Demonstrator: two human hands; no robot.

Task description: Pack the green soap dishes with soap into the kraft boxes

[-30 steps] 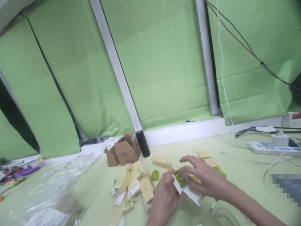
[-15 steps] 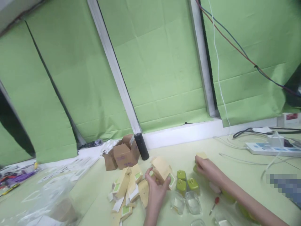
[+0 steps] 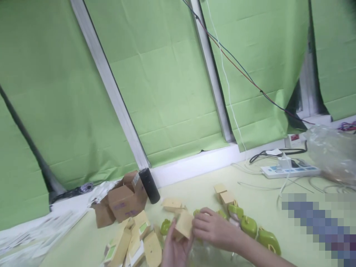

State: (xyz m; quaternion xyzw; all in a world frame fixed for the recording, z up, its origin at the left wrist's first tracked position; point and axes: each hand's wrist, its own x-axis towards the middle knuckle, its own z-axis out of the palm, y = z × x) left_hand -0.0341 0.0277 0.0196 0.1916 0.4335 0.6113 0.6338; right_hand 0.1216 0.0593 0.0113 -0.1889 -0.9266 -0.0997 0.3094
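Note:
My left hand (image 3: 178, 249) grips a small pale-yellow cardboard box (image 3: 184, 223) from below and the left, near the bottom middle. Against the box's right side are the curled fingers of my right hand (image 3: 213, 228). A green lid with a loop on top (image 3: 165, 227) lies just left of the box, and other green pieces show partly behind my right hand. Clear containers (image 3: 204, 254) beneath my hands are mostly hidden and blurred. Two small yellow boxes (image 3: 227, 198) stand beyond my right hand.
Opened yellow cartons (image 3: 152, 247) are heaped at left, with another carton (image 3: 172, 204) behind. Green-lidded containers (image 3: 267, 240) line up by my right forearm. A brown cardboard box (image 3: 121, 202), a black cylinder (image 3: 149, 185), a power strip (image 3: 290, 170) and cables lie along the back.
The view has swung right. My right hand has come in from the back right to meet my left. My left hand has let go of the opened carton and now holds a small closed box.

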